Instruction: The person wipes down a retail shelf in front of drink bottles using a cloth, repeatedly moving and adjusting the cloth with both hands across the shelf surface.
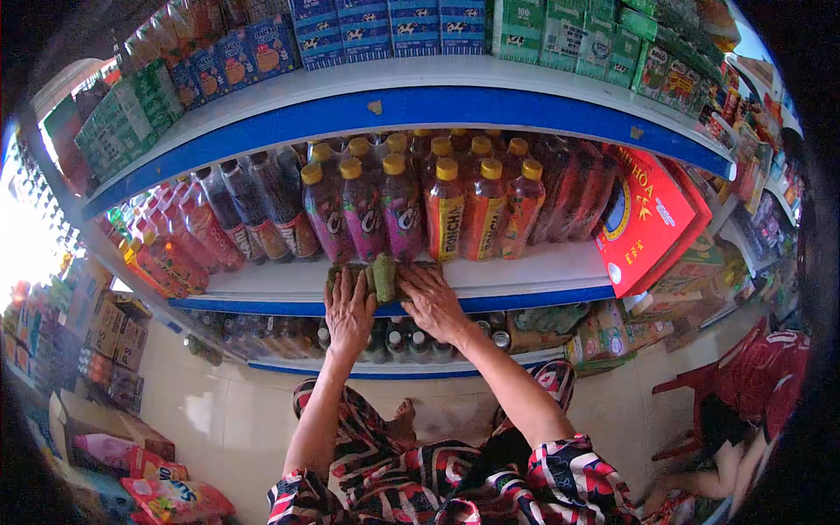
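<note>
A green cloth (382, 278) lies bunched on the front of the white middle shelf (560, 276), with a fold sticking up between my hands. My left hand (350, 311) rests flat on the cloth's left part, fingers stretched out and pointing at the bottles. On the right part, my right hand (431, 302) presses down with its fingers extended. Just behind the cloth stand purple-labelled bottles (363, 214) with yellow caps. To their right are orange bottles (486, 214), also yellow-capped. My hands cover part of the cloth.
Dark cola bottles (262, 210) stand further left, and a red box (647, 219) leans at the shelf's right end. Cartons (376, 31) line the upper shelf; more bottles (398, 341) fill the lower one. A seated person (744, 394) is at the right.
</note>
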Demonstrator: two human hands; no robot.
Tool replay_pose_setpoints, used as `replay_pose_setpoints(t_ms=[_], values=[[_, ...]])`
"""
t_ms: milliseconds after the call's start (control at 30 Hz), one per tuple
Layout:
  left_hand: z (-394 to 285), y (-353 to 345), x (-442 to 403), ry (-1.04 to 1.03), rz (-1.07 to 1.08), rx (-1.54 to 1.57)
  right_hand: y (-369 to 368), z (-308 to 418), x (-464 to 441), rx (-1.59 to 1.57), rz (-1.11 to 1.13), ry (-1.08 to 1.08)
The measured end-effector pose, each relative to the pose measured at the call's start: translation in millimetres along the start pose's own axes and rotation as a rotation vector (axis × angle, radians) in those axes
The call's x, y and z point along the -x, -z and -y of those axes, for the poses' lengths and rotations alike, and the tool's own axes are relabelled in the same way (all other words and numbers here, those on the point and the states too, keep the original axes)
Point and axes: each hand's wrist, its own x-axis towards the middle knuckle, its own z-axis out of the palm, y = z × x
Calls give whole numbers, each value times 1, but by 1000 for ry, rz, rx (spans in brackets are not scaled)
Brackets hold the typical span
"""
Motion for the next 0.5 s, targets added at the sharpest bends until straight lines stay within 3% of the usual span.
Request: replay_pose_setpoints(t_ms=[100,500], values=[[8,10,0,8,74,11,17,-12,15,21,-3,-23],[14,5,-1,70,31,-51,23,-23,31,31,-15,-113]])
